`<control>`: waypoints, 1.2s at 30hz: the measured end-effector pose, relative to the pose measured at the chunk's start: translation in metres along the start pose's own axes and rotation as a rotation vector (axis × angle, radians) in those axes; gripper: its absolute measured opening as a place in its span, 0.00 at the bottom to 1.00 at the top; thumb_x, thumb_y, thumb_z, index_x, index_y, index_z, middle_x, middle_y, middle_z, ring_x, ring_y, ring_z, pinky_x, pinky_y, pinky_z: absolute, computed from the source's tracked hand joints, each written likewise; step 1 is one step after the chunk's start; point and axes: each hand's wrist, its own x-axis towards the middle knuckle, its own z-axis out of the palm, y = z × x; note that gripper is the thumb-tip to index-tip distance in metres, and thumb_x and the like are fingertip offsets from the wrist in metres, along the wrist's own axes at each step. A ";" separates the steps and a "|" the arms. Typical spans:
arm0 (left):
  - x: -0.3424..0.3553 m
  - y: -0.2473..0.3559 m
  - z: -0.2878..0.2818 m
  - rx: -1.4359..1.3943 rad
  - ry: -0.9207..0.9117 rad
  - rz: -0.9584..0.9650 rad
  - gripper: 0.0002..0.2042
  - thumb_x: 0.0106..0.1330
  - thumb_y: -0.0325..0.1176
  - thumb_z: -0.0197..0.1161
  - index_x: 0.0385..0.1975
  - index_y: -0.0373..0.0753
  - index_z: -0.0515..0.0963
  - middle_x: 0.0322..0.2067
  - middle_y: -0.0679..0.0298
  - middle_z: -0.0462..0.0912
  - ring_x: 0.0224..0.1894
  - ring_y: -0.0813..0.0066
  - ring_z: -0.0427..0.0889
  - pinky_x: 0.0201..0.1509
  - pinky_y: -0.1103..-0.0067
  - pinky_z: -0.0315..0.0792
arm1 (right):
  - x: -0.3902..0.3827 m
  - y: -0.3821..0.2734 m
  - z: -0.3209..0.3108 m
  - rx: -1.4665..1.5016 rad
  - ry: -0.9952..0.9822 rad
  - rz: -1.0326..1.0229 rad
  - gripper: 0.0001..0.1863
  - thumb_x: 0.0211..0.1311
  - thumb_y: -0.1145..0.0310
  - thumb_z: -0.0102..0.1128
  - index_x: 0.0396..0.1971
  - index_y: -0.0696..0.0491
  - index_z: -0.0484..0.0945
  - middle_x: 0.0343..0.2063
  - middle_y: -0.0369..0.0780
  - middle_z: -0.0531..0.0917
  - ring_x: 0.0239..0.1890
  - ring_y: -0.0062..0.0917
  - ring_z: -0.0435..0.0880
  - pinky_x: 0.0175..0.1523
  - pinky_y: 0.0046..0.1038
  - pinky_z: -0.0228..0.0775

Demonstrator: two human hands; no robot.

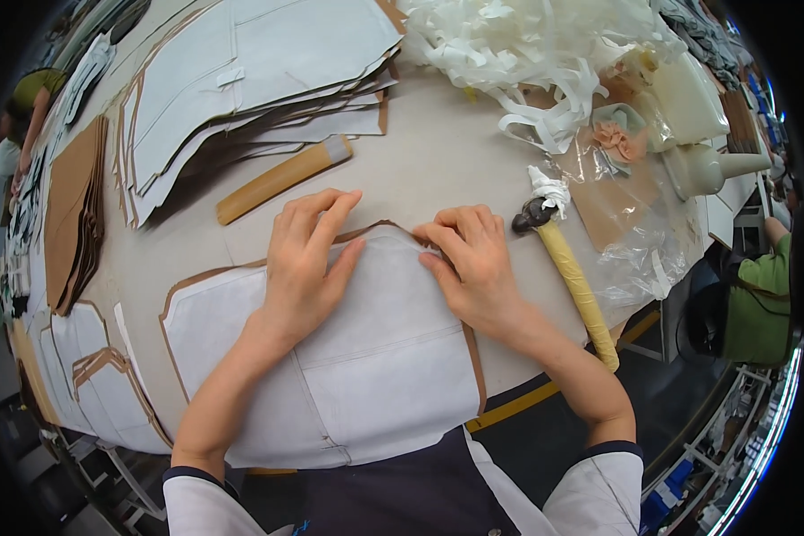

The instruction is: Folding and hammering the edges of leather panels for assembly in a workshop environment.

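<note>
Dark apron (pixel 393 491); left hand (pixel 305 255) spread, right hand (pixel 473 268) pinching white panel (pixel 393 393) at far edge; open tabletop (pixel 420 161) beyond.

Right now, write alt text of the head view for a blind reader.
A person's left hand and right hand are at the brown far edge of a white panel on a table. Beyond lie a tan bar and stacked white panels; to the right, a yellow-handled hammer and white strips.
</note>
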 end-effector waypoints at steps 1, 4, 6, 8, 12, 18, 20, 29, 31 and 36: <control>-0.005 -0.003 0.000 -0.032 -0.014 -0.035 0.20 0.61 0.24 0.71 0.55 0.37 0.83 0.51 0.57 0.81 0.53 0.58 0.78 0.55 0.70 0.72 | 0.001 -0.004 0.004 -0.010 0.059 0.031 0.19 0.56 0.79 0.69 0.49 0.56 0.84 0.44 0.39 0.79 0.48 0.33 0.75 0.53 0.37 0.61; -0.011 -0.005 -0.001 0.006 -0.097 0.007 0.21 0.61 0.20 0.71 0.55 0.35 0.83 0.49 0.58 0.82 0.51 0.61 0.78 0.54 0.70 0.74 | 0.002 -0.006 0.011 -0.017 0.061 -0.003 0.20 0.53 0.80 0.67 0.49 0.57 0.82 0.43 0.41 0.78 0.48 0.37 0.75 0.54 0.39 0.62; -0.009 -0.005 0.006 0.011 -0.072 0.034 0.20 0.60 0.20 0.71 0.54 0.35 0.83 0.47 0.59 0.82 0.49 0.61 0.78 0.53 0.70 0.74 | 0.001 -0.006 0.015 -0.050 0.047 -0.025 0.20 0.52 0.79 0.67 0.49 0.59 0.82 0.44 0.42 0.78 0.49 0.37 0.75 0.55 0.39 0.62; -0.008 -0.004 0.013 0.013 -0.046 0.065 0.19 0.60 0.19 0.70 0.53 0.35 0.83 0.46 0.60 0.83 0.47 0.61 0.78 0.52 0.69 0.75 | -0.002 -0.005 0.018 -0.088 0.036 -0.045 0.20 0.52 0.79 0.66 0.48 0.60 0.82 0.45 0.42 0.78 0.50 0.38 0.75 0.55 0.40 0.62; -0.012 0.000 0.016 0.068 0.020 0.113 0.20 0.58 0.19 0.70 0.53 0.35 0.82 0.45 0.59 0.83 0.46 0.58 0.80 0.51 0.66 0.76 | -0.016 -0.017 0.014 -0.511 0.007 -0.222 0.20 0.50 0.77 0.67 0.46 0.65 0.81 0.52 0.47 0.79 0.61 0.43 0.74 0.63 0.46 0.61; -0.024 0.003 0.012 0.034 0.036 0.064 0.20 0.58 0.19 0.69 0.52 0.35 0.81 0.47 0.58 0.84 0.49 0.57 0.82 0.53 0.65 0.77 | 0.042 -0.036 -0.029 -0.382 0.021 -0.182 0.16 0.55 0.73 0.69 0.44 0.62 0.81 0.55 0.48 0.79 0.66 0.47 0.73 0.65 0.50 0.64; -0.026 0.006 0.012 0.031 0.077 0.018 0.21 0.58 0.19 0.70 0.53 0.35 0.81 0.48 0.57 0.85 0.51 0.57 0.82 0.54 0.65 0.77 | 0.085 -0.025 -0.019 -0.320 0.082 -0.214 0.15 0.57 0.71 0.70 0.44 0.60 0.82 0.56 0.48 0.79 0.66 0.46 0.74 0.65 0.48 0.66; -0.037 0.016 0.015 0.206 0.093 0.086 0.19 0.57 0.19 0.68 0.51 0.33 0.83 0.51 0.59 0.88 0.52 0.58 0.82 0.54 0.66 0.77 | 0.180 -0.017 0.119 -0.102 -0.240 -0.620 0.20 0.58 0.66 0.75 0.47 0.56 0.80 0.50 0.43 0.79 0.54 0.39 0.77 0.57 0.37 0.73; -0.036 0.018 0.015 0.205 0.085 0.079 0.19 0.56 0.19 0.67 0.49 0.33 0.84 0.52 0.59 0.87 0.53 0.58 0.82 0.55 0.66 0.77 | 0.182 -0.019 0.117 -0.091 -0.277 -0.597 0.19 0.58 0.66 0.75 0.46 0.57 0.80 0.49 0.42 0.79 0.53 0.37 0.78 0.54 0.37 0.74; -0.040 0.014 0.009 0.189 0.073 0.064 0.17 0.55 0.19 0.68 0.47 0.33 0.84 0.54 0.59 0.86 0.54 0.59 0.82 0.56 0.66 0.77 | 0.150 0.004 0.036 0.102 -0.230 -0.378 0.20 0.59 0.68 0.73 0.50 0.55 0.80 0.44 0.43 0.78 0.41 0.35 0.82 0.43 0.34 0.77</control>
